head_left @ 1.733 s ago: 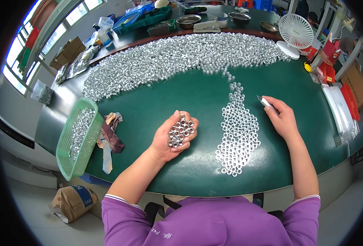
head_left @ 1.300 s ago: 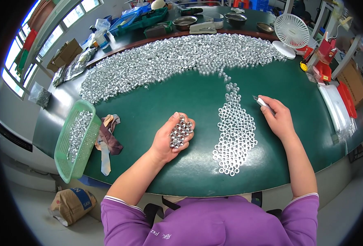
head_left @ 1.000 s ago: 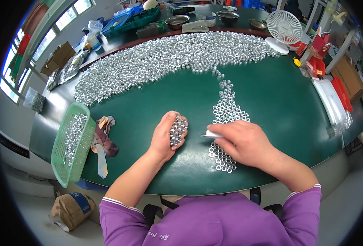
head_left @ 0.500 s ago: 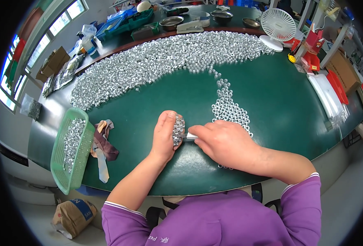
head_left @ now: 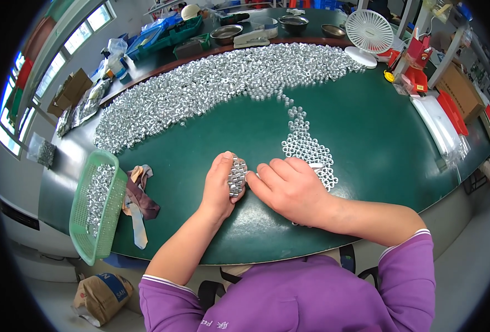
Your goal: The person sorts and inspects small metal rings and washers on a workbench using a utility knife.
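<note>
Purple sleeves (head_left: 170,296) are nearest. Left hand (head_left: 216,188) grasps a block of metal nuts (head_left: 237,177) above the green table (head_left: 378,122); right hand (head_left: 294,188) is curled around a white tool (head_left: 315,165), mostly hidden, its fingertip at the block's edge. Farther, loose nuts (head_left: 306,146) spread flat, then one large heap (head_left: 217,83).

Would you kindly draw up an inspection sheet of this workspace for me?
Surface: green table, with a long heap of metal nuts along its far side.
Nuts: a spread-out patch, partly hidden by the right hand.
Clutter: crumpled cloth beside a green basket holding small metal pieces.
Left hand: grips a cluster of nuts.
Right hand: fingertips at that cluster; contact unclear.
Cables: nothing seen for certain.
Surroundings: white fan far right; paper sack on the floor, left.
</note>
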`<state>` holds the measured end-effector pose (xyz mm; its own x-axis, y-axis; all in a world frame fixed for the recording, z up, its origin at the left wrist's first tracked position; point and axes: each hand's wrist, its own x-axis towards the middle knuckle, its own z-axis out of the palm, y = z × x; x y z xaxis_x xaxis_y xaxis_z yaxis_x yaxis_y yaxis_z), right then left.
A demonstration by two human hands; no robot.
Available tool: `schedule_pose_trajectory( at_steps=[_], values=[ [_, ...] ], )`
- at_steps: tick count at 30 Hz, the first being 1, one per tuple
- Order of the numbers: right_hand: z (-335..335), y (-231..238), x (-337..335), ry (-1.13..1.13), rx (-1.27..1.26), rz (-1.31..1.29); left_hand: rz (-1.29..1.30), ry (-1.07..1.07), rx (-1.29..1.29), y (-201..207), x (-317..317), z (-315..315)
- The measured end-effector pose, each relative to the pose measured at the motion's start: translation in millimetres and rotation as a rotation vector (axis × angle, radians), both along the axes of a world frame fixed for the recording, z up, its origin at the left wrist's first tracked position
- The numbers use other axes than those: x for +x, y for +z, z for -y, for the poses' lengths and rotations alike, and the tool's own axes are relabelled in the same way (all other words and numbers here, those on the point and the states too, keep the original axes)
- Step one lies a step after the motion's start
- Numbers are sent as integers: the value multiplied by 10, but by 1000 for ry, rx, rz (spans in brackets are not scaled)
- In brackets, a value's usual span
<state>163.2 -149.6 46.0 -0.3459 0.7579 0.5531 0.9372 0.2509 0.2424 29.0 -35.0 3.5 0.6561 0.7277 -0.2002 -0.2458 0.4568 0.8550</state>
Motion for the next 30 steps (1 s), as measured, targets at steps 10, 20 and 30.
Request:
schedule_pose_trajectory(
  at_steps=[10,20,30],
  values=[
    [-113,126,377,276,106,-43,186,-84,-225,46,-78,-120],
    [78,91,681,-23,-23,-548,468,-341,-290,104,-100,-96],
    [194,-108,1102,-298,6,-727,546,-398,-372,80,-83,-107]
  ],
)
